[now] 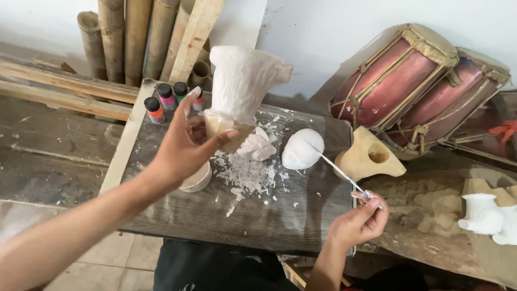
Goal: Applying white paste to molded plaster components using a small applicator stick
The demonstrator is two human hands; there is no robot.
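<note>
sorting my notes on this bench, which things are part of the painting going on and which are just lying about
In use:
- left hand holding the white-coated carved wooden figure
- right hand holding the thin white-tipped brush
- small round wooden cup

Lying about:
- white egg-shaped piece
- small paint bottles
- bare wooden carving
- two red drums
- bamboo poles

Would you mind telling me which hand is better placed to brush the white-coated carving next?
The right hand: it already pinches the thin brush, tip toward the work, while the left hand is occupied holding the white-coated carving up.
</note>
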